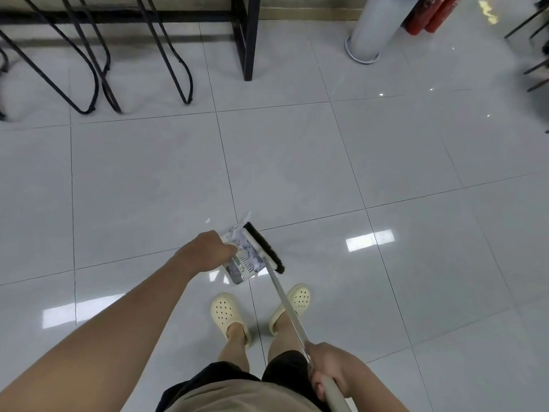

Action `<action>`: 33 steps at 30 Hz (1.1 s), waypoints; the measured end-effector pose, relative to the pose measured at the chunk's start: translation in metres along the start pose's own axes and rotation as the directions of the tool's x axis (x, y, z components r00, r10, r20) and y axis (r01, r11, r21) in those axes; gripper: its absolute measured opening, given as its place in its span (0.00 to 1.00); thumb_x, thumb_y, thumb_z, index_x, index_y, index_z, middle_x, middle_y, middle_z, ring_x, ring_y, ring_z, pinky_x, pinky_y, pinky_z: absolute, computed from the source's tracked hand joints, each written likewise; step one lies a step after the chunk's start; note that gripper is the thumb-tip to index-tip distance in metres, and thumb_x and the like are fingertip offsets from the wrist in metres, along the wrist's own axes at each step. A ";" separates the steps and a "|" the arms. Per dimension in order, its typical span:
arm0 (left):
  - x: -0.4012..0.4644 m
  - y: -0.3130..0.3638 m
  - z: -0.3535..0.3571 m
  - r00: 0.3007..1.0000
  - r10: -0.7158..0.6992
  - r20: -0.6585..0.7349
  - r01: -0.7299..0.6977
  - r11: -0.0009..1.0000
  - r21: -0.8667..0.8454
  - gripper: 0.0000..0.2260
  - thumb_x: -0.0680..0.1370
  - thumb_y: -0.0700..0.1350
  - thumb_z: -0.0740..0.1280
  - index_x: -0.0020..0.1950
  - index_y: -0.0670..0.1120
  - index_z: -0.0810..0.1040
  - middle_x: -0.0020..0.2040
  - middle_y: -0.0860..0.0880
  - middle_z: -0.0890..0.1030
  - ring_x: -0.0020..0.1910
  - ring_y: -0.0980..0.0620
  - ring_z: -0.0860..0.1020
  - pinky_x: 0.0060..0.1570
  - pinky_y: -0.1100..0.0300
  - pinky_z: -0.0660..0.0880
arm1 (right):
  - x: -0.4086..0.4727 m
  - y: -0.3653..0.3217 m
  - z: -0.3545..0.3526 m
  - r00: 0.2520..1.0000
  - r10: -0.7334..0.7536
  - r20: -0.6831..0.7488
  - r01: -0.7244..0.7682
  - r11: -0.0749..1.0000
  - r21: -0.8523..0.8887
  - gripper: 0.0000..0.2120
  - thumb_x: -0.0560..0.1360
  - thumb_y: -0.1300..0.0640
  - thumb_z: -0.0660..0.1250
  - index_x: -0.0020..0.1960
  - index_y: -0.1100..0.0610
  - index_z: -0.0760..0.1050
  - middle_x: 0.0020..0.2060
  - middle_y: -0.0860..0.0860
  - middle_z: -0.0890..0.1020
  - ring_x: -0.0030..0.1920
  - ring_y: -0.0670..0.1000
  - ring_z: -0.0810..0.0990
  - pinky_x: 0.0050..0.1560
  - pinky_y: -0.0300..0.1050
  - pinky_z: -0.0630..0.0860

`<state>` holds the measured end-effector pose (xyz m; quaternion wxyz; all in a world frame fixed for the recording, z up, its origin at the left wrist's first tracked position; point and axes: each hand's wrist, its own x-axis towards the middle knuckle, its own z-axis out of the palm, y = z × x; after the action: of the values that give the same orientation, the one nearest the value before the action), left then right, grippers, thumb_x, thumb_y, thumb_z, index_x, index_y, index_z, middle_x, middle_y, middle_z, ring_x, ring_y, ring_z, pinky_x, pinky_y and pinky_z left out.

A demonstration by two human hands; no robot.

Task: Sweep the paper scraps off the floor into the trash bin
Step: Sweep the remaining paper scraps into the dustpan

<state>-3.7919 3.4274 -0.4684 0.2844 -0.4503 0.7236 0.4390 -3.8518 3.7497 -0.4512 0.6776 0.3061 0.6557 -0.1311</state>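
Note:
My right hand [329, 373] grips the pale handle of a broom [285, 298] low in the view. The broom's black-bristled head [266, 248] rests on the tiled floor just ahead of my feet. My left hand [208, 251] reaches down and holds the near edge of a printed paper sheet [237, 270] lying flat on the floor against the broom head. White crumpled paper scraps [248, 246] lie on the sheet beside the bristles. One scrap [247, 217] sticks out past the far end of the broom head, and a tiny scrap [208, 220] lies loose on the floor to the left.
Black metal stool legs [98, 69] and a black table leg [249, 40] stand at the back left. A grey cylinder [371, 28] with a ring base stands at the back right beside red fire extinguishers [430, 16]. More dark chair legs [534, 72] show at the right edge.

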 end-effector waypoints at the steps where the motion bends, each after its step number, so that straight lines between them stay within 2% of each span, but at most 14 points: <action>1: 0.001 0.001 -0.002 1.000 -0.003 0.007 0.003 1.000 -0.004 0.14 0.77 0.52 0.70 0.41 0.43 0.74 0.39 0.47 0.76 0.34 0.49 0.73 0.36 0.59 0.67 | -0.005 0.004 -0.004 1.000 0.006 0.031 -0.006 1.000 0.031 0.23 0.81 0.44 0.54 0.35 0.58 0.67 0.24 0.52 0.68 0.20 0.49 0.63 0.23 0.36 0.61; 4: -0.004 -0.001 -0.004 1.000 -0.003 0.018 0.002 0.999 0.044 0.16 0.80 0.49 0.67 0.37 0.44 0.69 0.37 0.46 0.70 0.31 0.52 0.68 0.30 0.60 0.65 | -0.017 0.022 -0.026 0.995 0.017 0.095 -0.037 0.977 0.208 0.28 0.79 0.38 0.59 0.29 0.57 0.67 0.26 0.50 0.67 0.19 0.46 0.64 0.19 0.34 0.60; 8: -0.017 -0.012 -0.001 1.000 0.007 0.007 -0.007 1.000 0.017 0.13 0.79 0.50 0.68 0.39 0.46 0.71 0.39 0.46 0.72 0.32 0.52 0.69 0.31 0.60 0.64 | -0.026 0.043 -0.044 0.995 0.006 0.103 -0.043 0.933 0.358 0.28 0.78 0.38 0.62 0.28 0.57 0.67 0.26 0.50 0.65 0.17 0.46 0.63 0.16 0.32 0.58; 12: -0.033 -0.031 0.006 1.000 -0.019 -0.004 0.019 1.000 -0.025 0.12 0.75 0.52 0.70 0.42 0.44 0.73 0.36 0.47 0.73 0.30 0.50 0.70 0.32 0.60 0.65 | -0.032 0.045 -0.049 0.999 -0.030 0.014 0.024 0.942 0.335 0.27 0.78 0.38 0.60 0.31 0.57 0.67 0.24 0.50 0.67 0.16 0.45 0.64 0.16 0.32 0.59; 15: -0.051 -0.043 0.020 1.000 -0.007 -0.028 0.007 1.000 -0.020 0.14 0.76 0.53 0.71 0.40 0.45 0.72 0.36 0.48 0.74 0.31 0.51 0.71 0.32 0.59 0.65 | -0.032 0.048 -0.061 0.996 -0.069 -0.053 0.083 0.948 0.307 0.26 0.80 0.39 0.58 0.33 0.57 0.66 0.25 0.50 0.67 0.17 0.45 0.64 0.16 0.32 0.59; 19: -0.079 -0.068 0.048 0.995 0.002 -0.100 0.003 0.999 0.051 0.16 0.75 0.56 0.68 0.39 0.44 0.73 0.39 0.47 0.77 0.35 0.49 0.74 0.36 0.57 0.66 | -0.025 0.055 -0.074 0.985 -0.136 -0.104 0.159 0.953 0.257 0.23 0.82 0.43 0.55 0.36 0.58 0.65 0.23 0.50 0.68 0.17 0.45 0.63 0.16 0.32 0.60; 22: -0.102 -0.093 0.076 0.988 -0.009 -0.153 0.017 0.999 0.051 0.17 0.75 0.56 0.67 0.36 0.45 0.70 0.36 0.47 0.75 0.33 0.49 0.72 0.36 0.57 0.65 | -0.015 0.067 -0.077 0.982 -0.157 -0.108 0.179 0.952 0.247 0.21 0.82 0.43 0.56 0.38 0.58 0.65 0.22 0.51 0.69 0.16 0.45 0.64 0.16 0.32 0.61; 25: -0.129 -0.118 0.097 0.980 -0.039 -0.195 0.035 0.999 -0.025 0.19 0.74 0.56 0.68 0.35 0.44 0.68 0.33 0.47 0.72 0.31 0.48 0.70 0.35 0.56 0.64 | -0.007 0.079 -0.080 0.981 -0.166 -0.098 0.184 0.956 0.227 0.21 0.81 0.43 0.58 0.38 0.58 0.66 0.22 0.51 0.69 0.16 0.45 0.64 0.17 0.31 0.61; 29: -0.167 -0.155 0.107 0.969 -0.086 -0.233 0.049 0.986 -0.160 0.18 0.69 0.58 0.66 0.35 0.42 0.75 0.28 0.48 0.71 0.28 0.49 0.68 0.34 0.54 0.63 | 0.004 0.091 -0.081 0.968 -0.231 -0.093 0.246 0.943 0.222 0.19 0.82 0.44 0.58 0.41 0.58 0.66 0.21 0.51 0.68 0.15 0.45 0.62 0.15 0.32 0.60; 33: -0.200 -0.193 0.111 0.966 -0.107 -0.235 0.053 0.973 -0.224 0.17 0.76 0.50 0.69 0.33 0.39 0.76 0.26 0.47 0.71 0.27 0.48 0.67 0.33 0.56 0.64 | 0.021 0.112 -0.071 0.960 -0.258 -0.104 0.274 0.942 0.194 0.17 0.81 0.45 0.61 0.42 0.58 0.67 0.23 0.51 0.67 0.16 0.45 0.62 0.17 0.32 0.61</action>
<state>-3.5292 3.5665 -0.4301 0.1599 -0.5584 0.6822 0.4441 -3.8420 3.8832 -0.4413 0.5923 0.2884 0.6995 -0.2770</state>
